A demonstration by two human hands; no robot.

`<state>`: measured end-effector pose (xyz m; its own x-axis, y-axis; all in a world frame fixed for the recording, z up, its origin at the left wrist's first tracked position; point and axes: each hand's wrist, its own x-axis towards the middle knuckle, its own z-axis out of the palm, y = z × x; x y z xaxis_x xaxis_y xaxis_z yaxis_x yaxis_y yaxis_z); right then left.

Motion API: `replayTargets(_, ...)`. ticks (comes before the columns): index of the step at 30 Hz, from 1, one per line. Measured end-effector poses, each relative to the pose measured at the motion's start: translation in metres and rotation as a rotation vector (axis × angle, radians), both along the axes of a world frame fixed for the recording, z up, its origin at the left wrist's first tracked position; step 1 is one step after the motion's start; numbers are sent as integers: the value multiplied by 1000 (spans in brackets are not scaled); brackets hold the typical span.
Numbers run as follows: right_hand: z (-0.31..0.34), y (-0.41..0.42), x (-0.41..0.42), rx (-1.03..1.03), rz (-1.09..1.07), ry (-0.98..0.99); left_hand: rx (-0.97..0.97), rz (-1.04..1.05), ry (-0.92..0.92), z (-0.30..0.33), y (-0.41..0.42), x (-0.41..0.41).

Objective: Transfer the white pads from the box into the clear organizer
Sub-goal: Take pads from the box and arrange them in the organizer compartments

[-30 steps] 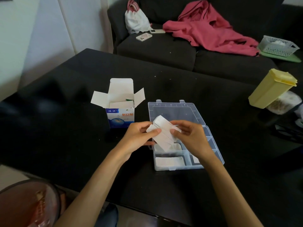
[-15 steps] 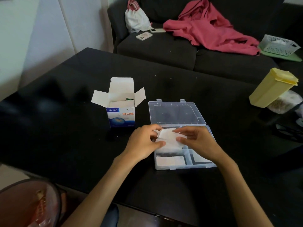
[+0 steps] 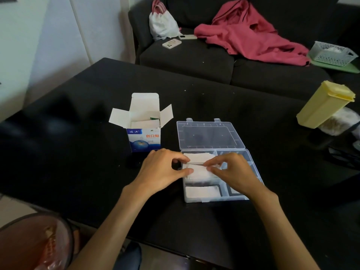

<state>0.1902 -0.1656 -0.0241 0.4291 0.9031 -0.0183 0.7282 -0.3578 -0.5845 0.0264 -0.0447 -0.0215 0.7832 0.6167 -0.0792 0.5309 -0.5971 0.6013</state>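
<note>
I've got a small stack of white pads [image 3: 198, 171] pinched at both ends: left hand [image 3: 163, 168] w/ thumb + forefinger on the near-left corner, right hand [image 3: 231, 172] w/ fingertips curled onto the right end. Stack sits over the middle-left compartment of the clear organizer [image 3: 214, 198], lid flat open behind. Pads already lie in the back-left cell and the front-left cell. Box [image 3: 143, 140] stands just left of the organizer, flaps up, more pads visible inside.

To do this bit well, imo: keep the stack squared, line its long edges up w/ the divider walls, lower it flat, then let go of both ends together so nothing fans out. Press lightly on top if a corner rides up on a wall.

Can't tell how many pads I'm holding, or whether the stack is already resting on the cell floor; my fingers cover that. Right-side compartments mostly hidden under my right hand. How many pads remain in the box is unclear too.
</note>
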Motion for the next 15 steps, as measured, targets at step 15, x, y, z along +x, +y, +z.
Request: replayTargets(15,3,2,-5,-27,37,-81,268,-99,73,-7,-12,8)
